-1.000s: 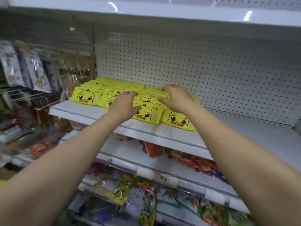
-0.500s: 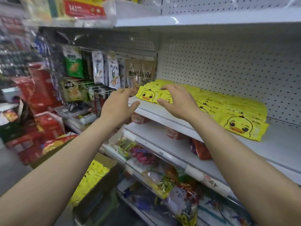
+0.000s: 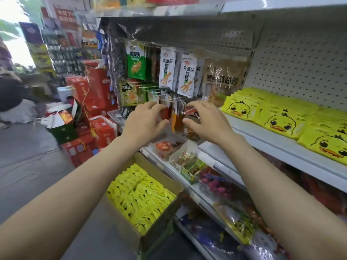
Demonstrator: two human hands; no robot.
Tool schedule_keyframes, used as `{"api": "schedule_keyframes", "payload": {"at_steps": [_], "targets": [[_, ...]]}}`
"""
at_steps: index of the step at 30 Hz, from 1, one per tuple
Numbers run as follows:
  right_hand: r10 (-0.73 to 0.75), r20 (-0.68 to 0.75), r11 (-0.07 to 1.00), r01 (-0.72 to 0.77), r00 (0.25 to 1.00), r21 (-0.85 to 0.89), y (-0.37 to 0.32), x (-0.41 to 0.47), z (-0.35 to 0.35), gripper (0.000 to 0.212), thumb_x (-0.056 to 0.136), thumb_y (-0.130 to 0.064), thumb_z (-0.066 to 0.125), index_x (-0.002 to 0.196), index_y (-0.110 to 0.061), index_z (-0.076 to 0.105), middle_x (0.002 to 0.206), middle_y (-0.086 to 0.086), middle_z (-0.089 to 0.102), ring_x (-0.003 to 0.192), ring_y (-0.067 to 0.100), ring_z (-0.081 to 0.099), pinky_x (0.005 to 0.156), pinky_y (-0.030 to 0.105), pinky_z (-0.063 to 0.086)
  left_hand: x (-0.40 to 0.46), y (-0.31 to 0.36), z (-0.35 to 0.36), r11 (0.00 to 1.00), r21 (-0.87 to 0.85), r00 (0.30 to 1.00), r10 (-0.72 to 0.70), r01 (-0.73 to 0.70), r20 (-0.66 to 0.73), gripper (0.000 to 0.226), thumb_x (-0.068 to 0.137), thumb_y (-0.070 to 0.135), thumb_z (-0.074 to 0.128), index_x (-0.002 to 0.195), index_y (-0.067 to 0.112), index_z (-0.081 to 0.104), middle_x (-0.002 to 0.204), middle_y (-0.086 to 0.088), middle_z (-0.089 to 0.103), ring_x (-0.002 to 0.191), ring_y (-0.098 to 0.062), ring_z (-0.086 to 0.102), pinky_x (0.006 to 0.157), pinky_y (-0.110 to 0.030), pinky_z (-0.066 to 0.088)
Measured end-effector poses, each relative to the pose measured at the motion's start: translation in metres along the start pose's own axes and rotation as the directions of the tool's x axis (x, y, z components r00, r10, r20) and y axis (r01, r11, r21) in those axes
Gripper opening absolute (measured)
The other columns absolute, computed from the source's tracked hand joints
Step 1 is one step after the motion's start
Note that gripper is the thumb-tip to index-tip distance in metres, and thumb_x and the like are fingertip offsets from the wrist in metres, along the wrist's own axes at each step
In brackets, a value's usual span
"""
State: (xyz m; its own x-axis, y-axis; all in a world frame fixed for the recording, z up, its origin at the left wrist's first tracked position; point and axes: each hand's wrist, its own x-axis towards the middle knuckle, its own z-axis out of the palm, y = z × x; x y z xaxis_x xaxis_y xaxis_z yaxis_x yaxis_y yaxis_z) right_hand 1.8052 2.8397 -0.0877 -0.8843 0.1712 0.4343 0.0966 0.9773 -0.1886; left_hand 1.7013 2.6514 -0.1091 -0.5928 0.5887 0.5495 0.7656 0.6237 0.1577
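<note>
A shop; pegboard shelves [image 3: 281, 145] of hanging snack packets [image 3: 167, 70]; stacked red cartons [image 3: 97, 87]

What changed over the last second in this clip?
The left hand and right hand left the yellow duck packets and swung left. They now flank the small hanging packets, but whether they hold them is unclear. The duck packets stayed stacked on the shelf.

Left hand [image 3: 144, 119] and right hand [image 3: 204, 122] moved off the duck packets [image 3: 281, 119] onto hanging sachets [image 3: 177, 117].
</note>
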Motion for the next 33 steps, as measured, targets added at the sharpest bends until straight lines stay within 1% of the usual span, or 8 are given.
{"api": "schedule_keyframes", "payload": {"at_steps": [8, 12, 16, 18, 22, 26, 30, 33], "targets": [[-0.018, 0.191, 0.998, 0.007, 0.981, 0.058, -0.03, 0.063, 0.094, 0.052, 0.096, -0.047, 0.056, 0.14, -0.023, 0.044, 0.142, 0.002, 0.044, 0.134, 0.023, 0.035, 0.106, 0.032, 0.03, 0.005, -0.099, 0.049, 0.998, -0.015, 0.996, -0.056, 0.057, 0.073, 0.048, 0.09, 0.042, 0.061, 0.131, 0.017, 0.056, 0.131, -0.013, 0.057, 0.118, -0.035, 0.052, 0.096, -0.044, 0.045], [-0.024, 0.275, 0.999, 0.012, 0.961, 0.046, -0.021, 0.099, 0.156, 0.055, 0.096, -0.046, 0.055, 0.143, -0.021, 0.042, 0.145, 0.002, 0.044, 0.135, 0.022, 0.034, 0.106, 0.031, 0.029, 0.017, -0.146, 0.101, 0.993, 0.0, 0.977, -0.12, 0.121, 0.176, 0.048, 0.089, 0.046, 0.059, 0.13, 0.021, 0.054, 0.132, -0.012, 0.056, 0.119, -0.035, 0.052, 0.094, -0.048, 0.048], [0.01, 0.383, 0.999, -0.029, 0.924, 0.044, -0.005, 0.137, 0.232, 0.052, 0.092, -0.051, 0.055, 0.137, -0.025, 0.047, 0.139, 0.001, 0.049, 0.13, 0.025, 0.041, 0.102, 0.039, 0.039, 0.031, -0.183, 0.149, 0.982, -0.013, 0.946, -0.18, 0.191, 0.27, 0.048, 0.09, 0.041, 0.06, 0.132, 0.019, 0.054, 0.134, -0.013, 0.055, 0.12, -0.036, 0.05, 0.096, -0.046, 0.046], [0.039, 0.459, 0.997, -0.064, 0.888, 0.039, 0.002, 0.148, 0.268, 0.054, 0.092, -0.05, 0.057, 0.139, -0.025, 0.045, 0.142, 0.002, 0.047, 0.132, 0.026, 0.04, 0.102, 0.039, 0.039, 0.034, -0.202, 0.173, 0.971, -0.024, 0.917, -0.214, 0.236, 0.335, 0.047, 0.09, 0.038, 0.06, 0.132, 0.018, 0.054, 0.134, -0.012, 0.055, 0.121, -0.035, 0.049, 0.098, -0.044, 0.043], [0.041, 0.606, 0.977, -0.16, 0.794, 0.143, 0.007, 0.155, 0.337, 0.059, 0.092, -0.038, 0.064, 0.141, -0.011, 0.045, 0.144, 0.012, 0.044, 0.136, 0.03, 0.036, 0.104, 0.03, 0.028, 0.024, -0.244, 0.22, 0.954, 0.004, 0.837, -0.266, 0.301, 0.477, 0.048, 0.09, 0.037, 0.062, 0.132, 0.016, 0.055, 0.127, -0.013, 0.058, 0.113, -0.035, 0.053, 0.09, -0.042, 0.046], [0.068, 0.733, 0.959, -0.247, 0.677, 0.14, 0.008, 0.139, 0.406, 0.058, 0.09, -0.04, 0.066, 0.137, -0.011, 0.048, 0.136, 0.016, 0.05, 0.129, 0.034, 0.042, 0.101, 0.035, 0.034, -0.007, -0.284, 0.266, 0.932, 0.01, 0.728, -0.289, 0.362, 0.622, 0.053, 0.089, 0.043, 0.063, 0.134, 0.017, 0.054, 0.126, -0.014, 0.059, 0.115, -0.035, 0.053, 0.092, -0.045, 0.047], [0.074, 0.862, 0.938, -0.329, 0.502, 0.111, -0.001, 0.107, 0.474, 0.058, 0.091, -0.043, 0.064, 0.138, -0.015, 0.047, 0.138, 0.014, 0.05, 0.13, 0.033, 0.045, 0.102, 0.039, 0.04, -0.047, -0.331, 0.314, 0.912, 0.056, 0.526, -0.283, 0.405, 0.802, 0.055, 0.088, 0.048, 0.062, 0.133, 0.017, 0.053, 0.125, -0.015, 0.062, 0.118, -0.033, 0.054, 0.094, -0.045, 0.047], [0.098, 0.919, 0.917, -0.394, 0.381, 0.065, -0.009, 0.086, 0.519, 0.057, 0.091, -0.05, 0.061, 0.138, -0.021, 0.046, 0.135, 0.009, 0.053, 0.124, 0.031, 0.051, 0.092, 0.04, 0.046, -0.066, -0.367, 0.347, 0.902, 0.082, 0.406, -0.27, 0.423, 0.873, 0.055, 0.087, 0.044, 0.066, 0.133, 0.016, 0.055, 0.128, -0.017, 0.061, 0.121, -0.034, 0.054, 0.097, -0.043, 0.045]]}}
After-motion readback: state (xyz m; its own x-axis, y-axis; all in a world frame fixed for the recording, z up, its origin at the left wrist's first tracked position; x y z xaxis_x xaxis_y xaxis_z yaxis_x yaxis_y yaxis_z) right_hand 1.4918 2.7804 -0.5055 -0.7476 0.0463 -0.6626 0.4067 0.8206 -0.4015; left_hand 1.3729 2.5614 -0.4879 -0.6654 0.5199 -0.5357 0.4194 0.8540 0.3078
